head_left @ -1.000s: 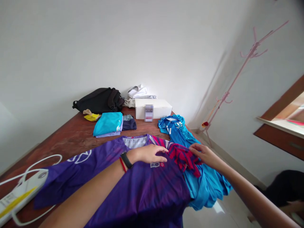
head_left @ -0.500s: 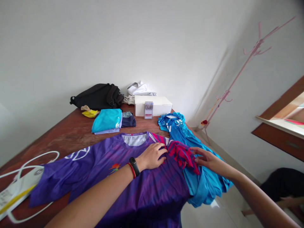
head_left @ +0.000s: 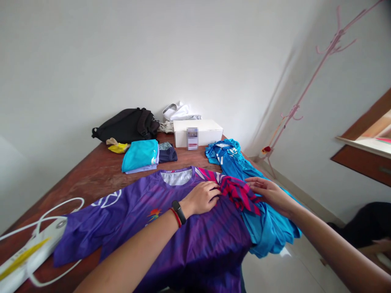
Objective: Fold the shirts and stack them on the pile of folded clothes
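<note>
A purple T-shirt (head_left: 195, 240) is spread out front side up, its collar pointing away from me and its lower part at the near table edge. My left hand (head_left: 204, 198), wearing a dark wristband, rests palm down on the chest with fingers slightly bent and apart. The pink striped sleeve (head_left: 236, 191) on the right is bunched into folds. At its outer edge, my right hand (head_left: 269, 194) has its fingertips on the cloth; the sleeve edge runs in under the fingers, and the thumb is partly hidden. Under that sleeve lies a crumpled blue garment (head_left: 265, 238).
A white power strip (head_left: 33, 252) with cables touches the left sleeve. Behind are folded turquoise cloth (head_left: 140, 155), a yellow item (head_left: 117, 147), a black bag (head_left: 122, 124) and a white box (head_left: 207, 132). A pink coat stand (head_left: 314, 81) leans in view beyond the table's right edge.
The view has shifted slightly, so the table items sit a little further right. My right fingers have moved slightly along the pink sleeve; my left hand stays on the chest.
</note>
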A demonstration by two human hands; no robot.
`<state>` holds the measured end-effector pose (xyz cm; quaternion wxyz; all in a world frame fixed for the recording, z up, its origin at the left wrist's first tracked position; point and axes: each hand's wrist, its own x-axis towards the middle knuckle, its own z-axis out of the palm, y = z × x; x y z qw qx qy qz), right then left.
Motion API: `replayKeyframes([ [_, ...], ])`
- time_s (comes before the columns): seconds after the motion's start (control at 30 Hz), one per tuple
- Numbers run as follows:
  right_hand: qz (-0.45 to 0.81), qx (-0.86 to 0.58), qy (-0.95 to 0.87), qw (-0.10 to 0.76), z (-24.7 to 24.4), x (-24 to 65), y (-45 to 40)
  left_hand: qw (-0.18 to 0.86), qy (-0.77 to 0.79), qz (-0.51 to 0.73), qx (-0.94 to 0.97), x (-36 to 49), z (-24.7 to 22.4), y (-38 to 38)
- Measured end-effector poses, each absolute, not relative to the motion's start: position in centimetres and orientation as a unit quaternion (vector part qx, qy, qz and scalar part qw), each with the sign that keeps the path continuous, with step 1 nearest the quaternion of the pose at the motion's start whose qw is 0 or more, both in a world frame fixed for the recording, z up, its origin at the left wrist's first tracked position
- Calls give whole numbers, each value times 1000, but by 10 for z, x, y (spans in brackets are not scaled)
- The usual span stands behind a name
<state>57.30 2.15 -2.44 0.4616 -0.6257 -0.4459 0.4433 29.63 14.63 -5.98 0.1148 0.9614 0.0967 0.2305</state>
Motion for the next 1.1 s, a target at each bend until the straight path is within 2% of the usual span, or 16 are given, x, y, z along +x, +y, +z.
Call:
replayKeyframes([
  [0.2, 411, -625, -525, 407, -23, 567, 22, 111, 95, 225, 963, 297, -60, 147],
  [0.43, 416, -587, -538, 439, -15, 542, 23, 106, 85, 214, 967, 298, -57, 146],
  [0.53, 376, -587, -568, 437, -15, 537, 28, 104, 82, 218, 967, 298, -56, 147],
  [0.73, 217, -688, -613, 323, -30, 556, 38, 107, 74, 230, 965, 298, -59, 149],
  [0.93, 246, -670, -655, 248, -33, 569, 37, 109, 78, 224, 965, 298, -60, 150],
  [1.1, 257, -664, -659, 244, -26, 564, 39, 129, 90, 217, 963, 298, -59, 149],
])
